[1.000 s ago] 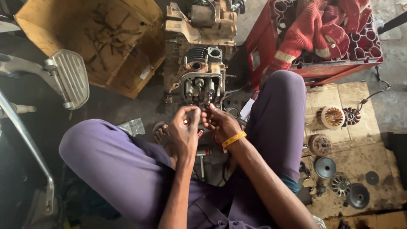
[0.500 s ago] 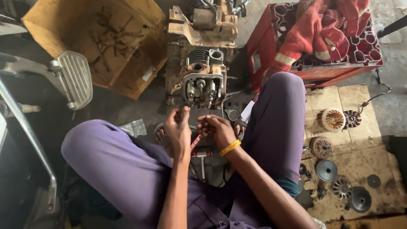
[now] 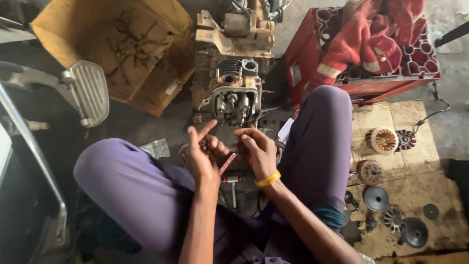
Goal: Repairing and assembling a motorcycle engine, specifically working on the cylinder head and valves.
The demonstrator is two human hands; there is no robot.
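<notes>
Both hands are working close together just below the engine (image 3: pixel 234 93), which is standing on the floor between the person's spread knees so that its open valve end is facing the lap. Left hand (image 3: pixel 200 156) is curling its lower fingers around a small part, too small to identify, while its forefinger is pointing up and its thumb is spreading outward. Right hand (image 3: pixel 256 149), wearing a yellow wristband (image 3: pixel 267 179), is pinching its fingertips together toward the left hand; whether anything is sitting between them cannot be told. A red-and-white tool (image 3: pixel 227 164) is lying just under the hands, within easy reach. Loose round parts (image 3: pixel 386 142) are resting on a sheet of cardboard (image 3: pixel 415 190) by the right knee, keeping them off the dirty floor. A red crate (image 3: pixel 371 80) holding red cloth (image 3: pixel 376 34) is sitting behind that knee, and an open cardboard box (image 3: pixel 122 49) is lying to the left.
</notes>
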